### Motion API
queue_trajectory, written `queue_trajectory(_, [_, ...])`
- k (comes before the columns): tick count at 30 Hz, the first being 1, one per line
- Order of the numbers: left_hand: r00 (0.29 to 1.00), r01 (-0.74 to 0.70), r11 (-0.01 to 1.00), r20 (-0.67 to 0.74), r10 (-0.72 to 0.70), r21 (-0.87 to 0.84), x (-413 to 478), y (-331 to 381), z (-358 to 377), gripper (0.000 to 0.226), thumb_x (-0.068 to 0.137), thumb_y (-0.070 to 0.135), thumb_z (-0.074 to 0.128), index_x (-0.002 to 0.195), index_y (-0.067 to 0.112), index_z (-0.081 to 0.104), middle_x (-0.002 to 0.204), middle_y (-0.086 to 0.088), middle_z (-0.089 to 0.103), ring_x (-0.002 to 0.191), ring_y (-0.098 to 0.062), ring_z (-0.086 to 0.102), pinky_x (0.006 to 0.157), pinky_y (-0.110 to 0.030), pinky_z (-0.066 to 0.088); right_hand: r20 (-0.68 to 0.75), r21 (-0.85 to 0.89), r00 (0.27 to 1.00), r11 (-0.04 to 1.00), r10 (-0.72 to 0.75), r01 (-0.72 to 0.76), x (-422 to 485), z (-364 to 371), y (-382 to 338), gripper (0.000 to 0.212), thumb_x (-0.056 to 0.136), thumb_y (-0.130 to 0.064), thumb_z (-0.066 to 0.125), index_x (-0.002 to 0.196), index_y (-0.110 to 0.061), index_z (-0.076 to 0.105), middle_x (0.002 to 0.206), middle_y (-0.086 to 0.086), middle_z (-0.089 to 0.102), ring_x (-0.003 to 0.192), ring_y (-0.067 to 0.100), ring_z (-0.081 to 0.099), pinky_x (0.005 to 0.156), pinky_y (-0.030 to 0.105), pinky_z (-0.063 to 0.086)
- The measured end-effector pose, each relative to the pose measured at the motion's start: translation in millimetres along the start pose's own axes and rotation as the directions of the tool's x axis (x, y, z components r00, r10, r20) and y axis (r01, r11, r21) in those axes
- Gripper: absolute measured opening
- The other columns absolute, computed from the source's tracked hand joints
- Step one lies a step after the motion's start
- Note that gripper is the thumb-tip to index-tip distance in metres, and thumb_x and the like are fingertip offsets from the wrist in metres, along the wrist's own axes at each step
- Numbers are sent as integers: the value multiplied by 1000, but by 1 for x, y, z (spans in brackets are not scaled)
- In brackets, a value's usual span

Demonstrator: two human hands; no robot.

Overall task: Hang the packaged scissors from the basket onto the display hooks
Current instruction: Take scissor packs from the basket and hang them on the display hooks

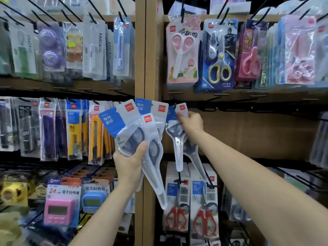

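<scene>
My left hand grips a fanned bunch of packaged scissors, clear bags with blue-and-white header cards and dark handles, in front of the wooden post. My right hand pinches the top of another scissors pack and holds its header card at the tip of a black display hook on the middle row of the right panel. A second pack hangs partly hidden behind it. The basket is out of view.
A wooden post divides two pegboard panels. Children's scissors hang above right, red-handled scissors below, utility knives and timers on the left. Bare black hooks line the right middle row.
</scene>
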State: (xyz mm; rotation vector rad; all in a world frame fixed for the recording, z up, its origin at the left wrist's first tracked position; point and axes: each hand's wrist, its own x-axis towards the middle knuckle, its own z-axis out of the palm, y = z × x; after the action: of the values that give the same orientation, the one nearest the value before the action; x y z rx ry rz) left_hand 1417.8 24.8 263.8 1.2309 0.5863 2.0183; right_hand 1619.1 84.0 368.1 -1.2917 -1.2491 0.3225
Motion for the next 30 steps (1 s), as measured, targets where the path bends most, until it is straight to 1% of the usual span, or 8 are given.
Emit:
queue_trajectory(5, [999, -49, 999, 17, 49, 16, -2, 3, 2, 54, 68, 46, 82, 111, 15, 71, 102, 1, 78, 101, -22, 74, 88, -44, 60, 103, 144, 994, 990, -27, 12, -5, -6, 17, 26, 99, -35, 68, 96, -9, 70, 81, -1, 71, 65, 2, 65, 55, 13, 47])
queue_trajectory(9, [996, -82, 997, 34, 82, 12, -4, 6, 4, 40, 66, 47, 79, 98, 24, 71, 90, 12, 78, 89, -8, 75, 73, -22, 58, 106, 266, 994, 962, 35, -62, -12, -18, 33, 23, 99, -34, 68, 85, -15, 65, 79, 1, 70, 71, 13, 65, 66, 27, 54])
queue_trajectory(13, [996, -88, 996, 35, 87, 33, -6, 8, 4, 18, 80, 24, 83, 94, 24, 70, 84, 15, 77, 84, -3, 74, 70, -18, 57, 88, 392, 985, 904, 148, -171, -25, -30, 48, 8, 100, -19, 67, 96, -12, 68, 95, 14, 73, 88, 27, 68, 87, 45, 59])
queue_trajectory(17, [997, -77, 995, 26, 75, 61, -7, 10, 6, 19, 92, 2, 72, 96, 20, 70, 83, 16, 77, 82, -1, 73, 68, -16, 56, -63, 484, 977, 862, 206, -151, -44, -49, 58, 6, 100, -13, 66, 95, -10, 68, 96, 14, 76, 91, 30, 75, 85, 46, 62])
queue_trajectory(22, [997, -77, 995, 5, 77, 64, -7, 9, 6, 18, 91, 5, 76, 97, 21, 70, 84, 16, 77, 83, -2, 73, 70, -17, 56, -418, 374, 909, 911, -4, 176, -78, -75, 41, 16, 98, -10, 68, 85, -20, 68, 87, -3, 73, 86, 9, 72, 70, 25, 58])
queue_trajectory(24, [997, -79, 995, 5, 79, 56, -8, 9, 7, 17, 88, 11, 79, 98, 22, 71, 87, 15, 78, 86, -4, 74, 71, -18, 57, -440, 357, 891, 888, -112, 288, -90, -79, 24, 17, 98, -8, 67, 86, -20, 67, 87, -5, 72, 83, 2, 70, 69, 20, 56])
queue_trajectory(27, [999, -47, 998, -1, 48, 36, -10, 11, 8, 18, 91, 8, 77, 100, 21, 70, 89, 14, 78, 89, -5, 74, 73, -20, 58, -434, 310, 865, 860, -252, 406, -89, -83, 3, 20, 97, -8, 68, 84, -22, 66, 85, -6, 69, 82, 7, 66, 73, 25, 56])
queue_trajectory(30, [1000, -30, 999, 2, 30, 30, -11, 13, 8, 18, 89, 11, 79, 101, 21, 71, 92, 11, 79, 92, -10, 75, 75, -23, 59, -318, 234, 878, 868, -358, 438, -78, -72, -11, 15, 96, -9, 71, 85, -19, 69, 80, -6, 68, 77, 6, 63, 72, 24, 54])
